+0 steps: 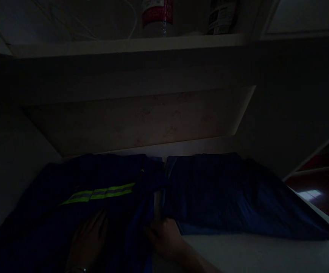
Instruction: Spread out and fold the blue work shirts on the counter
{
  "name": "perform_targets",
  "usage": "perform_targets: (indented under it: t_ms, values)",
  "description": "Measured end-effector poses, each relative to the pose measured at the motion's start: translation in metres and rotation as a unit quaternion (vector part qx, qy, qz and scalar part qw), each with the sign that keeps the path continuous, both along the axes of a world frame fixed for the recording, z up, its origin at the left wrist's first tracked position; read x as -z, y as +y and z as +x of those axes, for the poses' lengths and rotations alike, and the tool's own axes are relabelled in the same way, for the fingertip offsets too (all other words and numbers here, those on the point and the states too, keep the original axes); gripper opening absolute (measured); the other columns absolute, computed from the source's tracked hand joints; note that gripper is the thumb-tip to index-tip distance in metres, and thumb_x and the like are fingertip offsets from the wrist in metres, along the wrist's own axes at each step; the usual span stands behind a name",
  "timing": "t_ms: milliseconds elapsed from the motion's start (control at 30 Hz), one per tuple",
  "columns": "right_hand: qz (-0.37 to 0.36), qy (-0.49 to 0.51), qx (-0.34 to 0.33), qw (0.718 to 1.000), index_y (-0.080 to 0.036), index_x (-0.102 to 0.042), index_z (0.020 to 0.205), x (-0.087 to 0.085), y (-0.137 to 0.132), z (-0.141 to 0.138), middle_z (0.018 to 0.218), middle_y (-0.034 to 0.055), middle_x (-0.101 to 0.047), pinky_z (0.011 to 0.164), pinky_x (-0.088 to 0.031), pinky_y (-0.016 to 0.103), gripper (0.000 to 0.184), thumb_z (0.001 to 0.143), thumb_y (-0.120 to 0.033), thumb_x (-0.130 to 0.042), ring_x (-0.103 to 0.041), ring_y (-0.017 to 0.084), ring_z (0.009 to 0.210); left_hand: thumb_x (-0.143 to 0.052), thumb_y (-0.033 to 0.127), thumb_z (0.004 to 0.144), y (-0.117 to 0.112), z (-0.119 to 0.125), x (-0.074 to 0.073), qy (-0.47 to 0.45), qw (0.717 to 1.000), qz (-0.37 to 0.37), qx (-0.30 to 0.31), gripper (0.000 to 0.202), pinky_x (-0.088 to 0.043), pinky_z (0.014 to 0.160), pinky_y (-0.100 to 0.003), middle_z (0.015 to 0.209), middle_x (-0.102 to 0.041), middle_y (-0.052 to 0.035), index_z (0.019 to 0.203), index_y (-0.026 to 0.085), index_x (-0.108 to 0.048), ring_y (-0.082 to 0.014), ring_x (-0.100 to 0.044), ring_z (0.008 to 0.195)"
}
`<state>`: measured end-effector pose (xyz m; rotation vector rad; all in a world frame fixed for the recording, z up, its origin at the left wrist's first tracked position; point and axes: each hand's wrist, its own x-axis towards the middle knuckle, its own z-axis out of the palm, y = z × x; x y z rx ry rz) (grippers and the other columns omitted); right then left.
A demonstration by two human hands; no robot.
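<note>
A dark blue jacket (107, 172) with a yellow-green and grey reflective stripe (97, 193) lies spread on a pale surface. My left hand (89, 237) rests flat on its front below the stripe, fingers stretched out. At the jacket's right side, my right hand (164, 233) is closed, its curled fingers pinching blue cloth that looks like the sleeve or side edge. Right of the jacket lies a folded dark blue garment (221, 189), possibly trousers. Dim light hides the finer detail of the cloth and fingertips.
Above the clothes runs a shelf edge (124, 46) bearing a bottle with a red label (156, 15) and a dark labelled container (222, 17). A faintly patterned back panel (153, 121) and a dark side wall (292, 106) enclose the space. Reddish floor (327, 185) shows at right.
</note>
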<state>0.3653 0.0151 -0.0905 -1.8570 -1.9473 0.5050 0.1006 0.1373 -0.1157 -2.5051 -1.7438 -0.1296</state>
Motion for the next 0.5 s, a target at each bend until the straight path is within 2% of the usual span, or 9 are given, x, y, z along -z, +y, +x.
perform_targets:
  t_ms: [267,500]
  values:
    - [0.006,-0.008,-0.009,1.0,-0.021,-0.067,0.073,-0.002,-0.002,0.001,0.071,0.0019,-0.073,0.049,-0.019,0.028,0.042,0.097,-0.038,-0.038,-0.067,0.011,0.06,-0.03,0.042,0.089,0.003,-0.005,0.005,0.008,1.0,-0.022,-0.003,0.055,-0.035,0.108,-0.047,0.143,-0.051,-0.0038,0.134,0.021,-0.054,-0.0246,-0.052,0.126]
    - [0.01,-0.013,-0.009,1.0,-0.021,-0.066,0.071,-0.002,-0.002,0.002,0.071,0.0024,-0.073,0.048,-0.018,0.028,0.042,0.096,-0.038,-0.038,-0.066,0.011,0.058,-0.024,0.041,0.09,0.0,0.002,-0.007,0.012,0.999,-0.029,-0.013,0.057,-0.036,0.107,-0.047,0.142,-0.053,-0.0061,0.132,0.018,-0.056,-0.0257,-0.053,0.124]
